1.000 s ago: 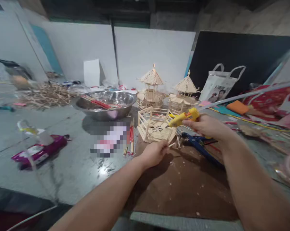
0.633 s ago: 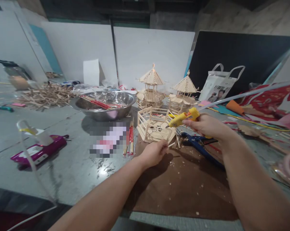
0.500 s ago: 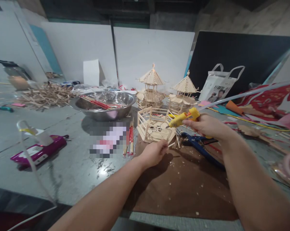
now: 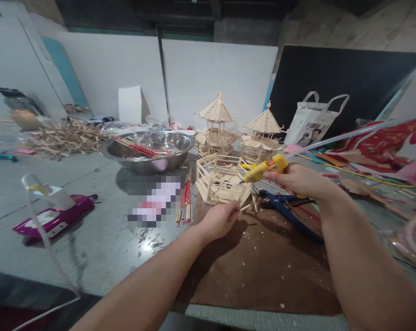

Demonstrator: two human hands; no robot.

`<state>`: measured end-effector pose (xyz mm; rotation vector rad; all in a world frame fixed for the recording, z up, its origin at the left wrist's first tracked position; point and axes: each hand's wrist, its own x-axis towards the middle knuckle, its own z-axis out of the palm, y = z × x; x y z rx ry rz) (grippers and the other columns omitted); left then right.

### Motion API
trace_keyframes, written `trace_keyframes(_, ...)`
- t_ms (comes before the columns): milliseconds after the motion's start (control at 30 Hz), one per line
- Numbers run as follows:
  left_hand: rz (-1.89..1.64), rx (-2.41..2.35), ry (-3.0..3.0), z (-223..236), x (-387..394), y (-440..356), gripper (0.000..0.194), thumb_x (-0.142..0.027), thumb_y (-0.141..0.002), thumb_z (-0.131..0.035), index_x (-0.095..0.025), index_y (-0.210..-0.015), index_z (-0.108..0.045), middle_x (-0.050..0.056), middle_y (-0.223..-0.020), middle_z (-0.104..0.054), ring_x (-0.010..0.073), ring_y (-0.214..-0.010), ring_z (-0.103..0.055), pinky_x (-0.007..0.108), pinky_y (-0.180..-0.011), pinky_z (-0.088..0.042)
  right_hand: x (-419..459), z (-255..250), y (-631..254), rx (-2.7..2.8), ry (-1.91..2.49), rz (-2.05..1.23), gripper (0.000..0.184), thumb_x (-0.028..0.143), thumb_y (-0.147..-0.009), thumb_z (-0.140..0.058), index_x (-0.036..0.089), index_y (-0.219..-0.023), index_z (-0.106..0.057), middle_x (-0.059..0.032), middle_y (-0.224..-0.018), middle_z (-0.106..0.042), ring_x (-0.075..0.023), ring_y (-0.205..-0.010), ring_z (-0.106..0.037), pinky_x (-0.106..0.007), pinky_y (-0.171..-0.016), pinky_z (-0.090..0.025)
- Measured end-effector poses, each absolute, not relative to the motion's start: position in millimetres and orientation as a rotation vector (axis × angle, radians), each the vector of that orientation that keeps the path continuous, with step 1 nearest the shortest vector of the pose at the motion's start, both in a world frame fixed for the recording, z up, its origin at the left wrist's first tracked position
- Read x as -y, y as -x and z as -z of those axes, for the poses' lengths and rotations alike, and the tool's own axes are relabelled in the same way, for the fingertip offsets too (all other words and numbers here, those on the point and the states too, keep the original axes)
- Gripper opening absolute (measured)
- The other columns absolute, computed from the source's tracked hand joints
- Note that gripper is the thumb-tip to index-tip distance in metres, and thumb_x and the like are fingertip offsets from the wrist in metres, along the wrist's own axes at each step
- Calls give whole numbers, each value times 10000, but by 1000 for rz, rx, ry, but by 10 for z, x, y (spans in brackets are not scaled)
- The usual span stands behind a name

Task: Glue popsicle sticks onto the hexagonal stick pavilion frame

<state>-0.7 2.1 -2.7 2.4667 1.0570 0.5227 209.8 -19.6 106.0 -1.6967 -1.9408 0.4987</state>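
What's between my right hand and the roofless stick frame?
In the head view, the yellow glue gun: your right hand holds it, its nozzle pointing toward the stick frame.

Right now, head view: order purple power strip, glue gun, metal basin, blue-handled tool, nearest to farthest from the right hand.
1. Glue gun, in the right hand's grip.
2. Blue-handled tool, on the right, below the hand.
3. Metal basin, left of centre.
4. Purple power strip, far left.

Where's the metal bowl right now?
Head view, left of centre: the bowl sits on the table, behind the pixelated patch, with the stick pile to its left and the two roofed stick models to its right.
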Motion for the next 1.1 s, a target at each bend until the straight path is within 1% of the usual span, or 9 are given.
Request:
trace_keyframes(167, -528, -1057, -2472, 33, -23, 8, 182, -234, -812, -343, -176, -863, -508, 20, -713, -576, 134, -647, -516, 221, -576, -359, 200, -1069, -2110, 1920, 1728, -523, 401, 586, -675, -484, 193, -594, -493, 56, -431, -395, -69, -387, -347, -213, -395, -277)
trace_keyframes(433, -517, -1066, -2466, 19, -17, 5, 197, -244, -819, -342, -174, -877, -516, 18, -707, -577, 131, -634, -510, 223, -568, -357, 209, -1082, -2127, 1929, 1750, -471, 400, 583, -667, -489, 194, -572, -502, 49, -435, -409, -83, -414, -384, -221, -421, -297)
trace_keyframes(700, -519, -1062, -2470, 19, -21, 9, 187, -237, -812, -347, -174, -871, -513, 14, -703, -574, 129, -636, -510, 225, -568, -359, 218, -1081, -2158, 1922, 1765, -503, 426, 600, -666, -477, 195, -538, -455, 50, -431, -412, -72, -376, -367, -216, -386, -293)
trace_keyframes(900, -538, -1053, -2468, 34, -25, 12, 191, -252, -816, -342, -175, -864, -510, 16, -706, -572, 130, -636, -507, 225, -571, -357, 234, -1107, -2153, 1911, 1739, -557, 394, 576, -667, -498, 198, -554, -483, 53, -420, -403, -72, -366, -361, -213, -369, -292)
trace_keyframes(1100, -534, -1043, -2462, 40, -31, 13, 191, -251, -815, -345, -175, -869, -512, 17, -713, -574, 130, -638, -507, 223, -574, -359, 266, -1141, -2124, 1883, 1785, -580, 386, 552, -669, -508, 195, -522, -486, 49, -413, -389, -72, -362, -362, -218, -366, -284)
